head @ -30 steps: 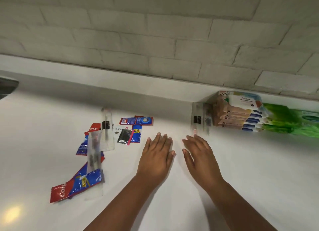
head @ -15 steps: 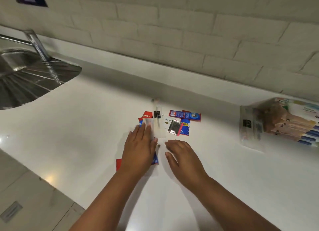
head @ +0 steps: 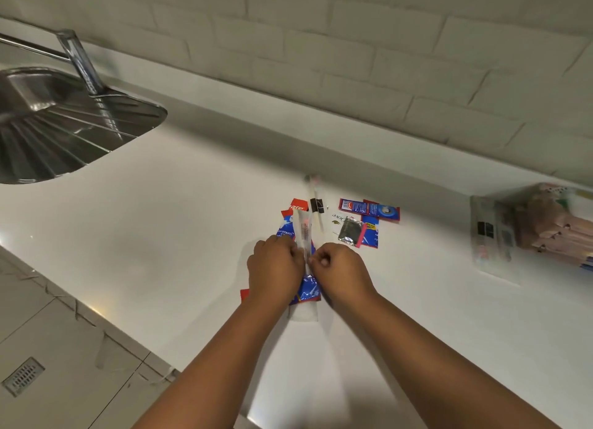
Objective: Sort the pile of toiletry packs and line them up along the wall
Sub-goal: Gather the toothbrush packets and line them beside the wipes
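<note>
A small pile of toiletry packs lies on the white counter. My left hand [head: 275,270] and my right hand [head: 340,270] pinch a clear toothbrush pack [head: 303,233] from both sides. It lies over red and blue toothpaste sachets [head: 286,228]. A second clear toothbrush pack [head: 315,204] with a black label lies just behind. To the right are a white Dove sachet [head: 339,218], a silver sachet [head: 350,231] and blue sachets [head: 370,209]. Clear packs [head: 491,236] lean by the wall at right, beside stacked wipes packs [head: 555,226].
A steel sink [head: 61,130] with a tap [head: 80,61] is set into the counter at the left. The brick-tiled wall [head: 321,59] runs along the back. The counter's front edge [head: 86,303] drops to a tiled floor with a drain grate [head: 23,376].
The view swung left, so the sink came in and the wipes slid to the right edge. Both hands moved from flat on the counter to the pile and closed on the clear toothbrush pack.
</note>
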Demonstrator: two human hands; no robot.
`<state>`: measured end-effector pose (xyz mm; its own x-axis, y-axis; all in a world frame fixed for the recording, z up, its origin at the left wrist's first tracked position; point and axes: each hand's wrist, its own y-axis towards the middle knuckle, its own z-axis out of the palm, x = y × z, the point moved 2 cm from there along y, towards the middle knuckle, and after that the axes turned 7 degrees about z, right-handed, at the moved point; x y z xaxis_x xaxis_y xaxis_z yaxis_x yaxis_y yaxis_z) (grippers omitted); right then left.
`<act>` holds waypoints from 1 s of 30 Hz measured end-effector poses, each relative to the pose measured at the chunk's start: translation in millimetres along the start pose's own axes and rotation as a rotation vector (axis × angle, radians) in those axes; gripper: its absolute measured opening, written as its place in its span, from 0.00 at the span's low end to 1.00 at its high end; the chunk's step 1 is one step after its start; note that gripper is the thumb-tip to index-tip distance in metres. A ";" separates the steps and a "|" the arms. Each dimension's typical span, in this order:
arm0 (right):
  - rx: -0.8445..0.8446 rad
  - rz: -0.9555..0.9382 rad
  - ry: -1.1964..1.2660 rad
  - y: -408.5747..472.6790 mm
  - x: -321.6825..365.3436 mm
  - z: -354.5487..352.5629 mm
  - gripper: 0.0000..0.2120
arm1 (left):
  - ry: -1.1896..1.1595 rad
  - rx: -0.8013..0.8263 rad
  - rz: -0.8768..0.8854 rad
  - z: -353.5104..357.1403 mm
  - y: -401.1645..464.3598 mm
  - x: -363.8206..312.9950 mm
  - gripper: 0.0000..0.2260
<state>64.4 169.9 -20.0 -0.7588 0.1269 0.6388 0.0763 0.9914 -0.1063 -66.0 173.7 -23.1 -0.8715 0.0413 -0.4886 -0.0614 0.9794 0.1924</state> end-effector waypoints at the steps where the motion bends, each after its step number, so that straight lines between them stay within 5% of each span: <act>1: 0.003 -0.004 0.012 -0.2 -0.4 0.1 0.08 | -0.074 -0.025 -0.005 -0.4 0.0 1.2 0.09; 6: -0.034 -0.055 0.196 -7.3 -1.3 -4.7 0.08 | -0.481 -0.075 -0.020 -9.6 1.5 -3.0 0.07; 15: -0.092 0.084 0.669 -15.9 -34.4 -22.2 0.13 | -0.761 0.014 -0.032 1.3 6.3 -45.5 0.03; 22: -0.276 0.173 0.481 -41.8 -88.2 -54.0 0.11 | -0.773 0.218 0.072 40.4 -13.9 -101.4 0.14; 30: -0.438 0.140 0.050 -68.3 -147.2 -92.8 0.13 | -0.585 0.343 0.264 84.2 -31.7 -157.5 0.09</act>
<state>230.9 86.5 -36.1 -0.6906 0.2509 0.6783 0.4498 0.8835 0.1311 114.2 152.8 -24.0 -0.4277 0.2900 -0.8561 0.3545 0.9251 0.1363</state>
